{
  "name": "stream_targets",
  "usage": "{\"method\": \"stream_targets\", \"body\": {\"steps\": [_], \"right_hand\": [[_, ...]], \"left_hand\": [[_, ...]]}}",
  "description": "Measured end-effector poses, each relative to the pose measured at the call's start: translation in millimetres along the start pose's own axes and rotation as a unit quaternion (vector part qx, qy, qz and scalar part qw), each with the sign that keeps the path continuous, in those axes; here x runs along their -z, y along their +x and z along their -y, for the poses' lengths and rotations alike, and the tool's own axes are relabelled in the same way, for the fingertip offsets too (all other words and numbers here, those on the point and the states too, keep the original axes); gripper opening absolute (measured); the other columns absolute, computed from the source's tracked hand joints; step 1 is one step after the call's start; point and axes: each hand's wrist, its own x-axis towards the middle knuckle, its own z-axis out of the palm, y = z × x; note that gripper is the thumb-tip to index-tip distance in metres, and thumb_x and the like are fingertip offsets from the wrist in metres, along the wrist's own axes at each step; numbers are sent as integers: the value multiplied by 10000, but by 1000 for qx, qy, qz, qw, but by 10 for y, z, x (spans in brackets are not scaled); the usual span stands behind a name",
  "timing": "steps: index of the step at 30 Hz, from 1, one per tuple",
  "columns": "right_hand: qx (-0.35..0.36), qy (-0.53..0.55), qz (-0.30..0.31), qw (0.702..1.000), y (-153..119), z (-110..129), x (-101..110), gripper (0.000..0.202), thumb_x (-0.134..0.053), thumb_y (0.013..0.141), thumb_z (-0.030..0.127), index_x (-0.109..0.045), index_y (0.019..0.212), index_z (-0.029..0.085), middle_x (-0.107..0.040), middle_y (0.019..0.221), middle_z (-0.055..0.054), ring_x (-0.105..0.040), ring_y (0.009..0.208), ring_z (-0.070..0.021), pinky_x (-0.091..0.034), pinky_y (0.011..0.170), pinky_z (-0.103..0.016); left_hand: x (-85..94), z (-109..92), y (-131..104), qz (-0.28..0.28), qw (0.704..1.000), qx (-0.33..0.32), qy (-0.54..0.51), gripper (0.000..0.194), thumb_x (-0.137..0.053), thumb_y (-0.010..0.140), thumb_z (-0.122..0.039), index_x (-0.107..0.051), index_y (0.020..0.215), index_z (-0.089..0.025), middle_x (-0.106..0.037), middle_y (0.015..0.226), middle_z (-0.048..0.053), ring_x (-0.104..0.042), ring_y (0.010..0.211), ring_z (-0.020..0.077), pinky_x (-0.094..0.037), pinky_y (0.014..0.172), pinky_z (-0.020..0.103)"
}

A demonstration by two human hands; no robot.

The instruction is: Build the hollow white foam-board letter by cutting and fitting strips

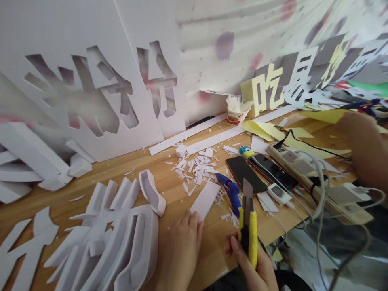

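Observation:
My right hand (253, 264) is wrapped round a yellow-and-black utility knife (248, 226), whose blade stands out and points up and away. At the table's near edge, my left hand (183, 242) has its fingertips on the end of a white foam board strip (206, 200); its thumb and fingers close on that end. Left of that hand stands a built-up white foam character (106, 238) with raised walls. A blue glue gun (229, 190) lies just beyond the knife, partly hidden by it. White scraps (197, 167) are heaped past the strip.
Two phones (246, 173) and a power strip (315, 182) with trailing cables lie right of the glue gun. Another person's arm (366, 149) reaches in at right. A paper cup (238, 113) and yellow letters (268, 89) stand behind. Cut-out white boards (121, 32) lean at the back left.

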Motion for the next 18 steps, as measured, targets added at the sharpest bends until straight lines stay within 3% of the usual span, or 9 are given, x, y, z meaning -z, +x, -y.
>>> {"method": "stream_targets", "body": {"steps": [2, 4, 7, 10, 13, 15, 18], "right_hand": [[15, -17, -17, 1000, 21, -24, -2, 367, -664, 833, 549, -702, 751, 193, -664, 674, -46, -638, 667, -195, -531, 652, -256], [26, -37, -30, 999, 16, -43, -47, 396, -642, 847, 553, -667, 683, 194, -638, 634, -35, -614, 627, -178, -505, 612, -243], [43, -55, -10, 998, -5, -18, -159, 416, -637, 838, 571, -653, 674, 189, -622, 601, -29, -596, 579, -175, -490, 560, -251], [62, -62, -26, 996, -1, 59, -279, 376, -642, 837, 552, -663, 771, 183, -647, 674, -38, -602, 611, -185, -505, 583, -277], [70, -59, -58, 994, 45, 123, -359, 348, -665, 820, 527, -644, 875, 184, -663, 759, -45, -608, 659, -193, -516, 619, -302], [71, -61, -73, 993, 84, 141, -366, 338, -691, 792, 518, -611, 842, 193, -663, 785, -48, -611, 694, -200, -515, 643, -312], [72, -91, -82, 990, 123, 148, -325, 366, -734, 731, 527, -567, 725, 202, -649, 763, -45, -605, 711, -207, -492, 629, -302]], "left_hand": [[67, 68, -49, 18, 1000, -18, 17, 334, -426, 960, -101, -663, 1189, -155, -754, 1103, 120, -736, 974, 239, -598, 835, 343], [137, 153, -116, -6, 999, -13, 33, 383, -370, 952, -49, -667, 1158, -174, -779, 936, 76, -755, 827, 203, -594, 708, 270], [220, 284, -236, -134, 990, -9, 44, 298, -384, 988, -143, -671, 1067, -158, -770, 799, 58, -741, 664, 193, -562, 552, 237], [281, 374, -356, -240, 969, -54, 36, 234, -439, 992, -227, -649, 1066, -156, -734, 1126, 145, -751, 889, 228, -610, 667, 278], [323, 400, -478, -266, 960, -82, 30, 176, -503, 959, -197, -649, 1056, -185, -592, 1364, 168, -687, 1096, 264, -612, 828, 349], [345, 385, -566, -271, 959, -85, 2, 175, -510, 949, -162, -640, 1063, -193, -637, 1289, 142, -685, 1087, 243, -602, 858, 336], [379, 345, -706, -266, 956, -95, -82, 231, -423, 964, -104, -612, 1072, -182, -731, 1027, 88, -719, 913, 180, -594, 764, 253]]}}
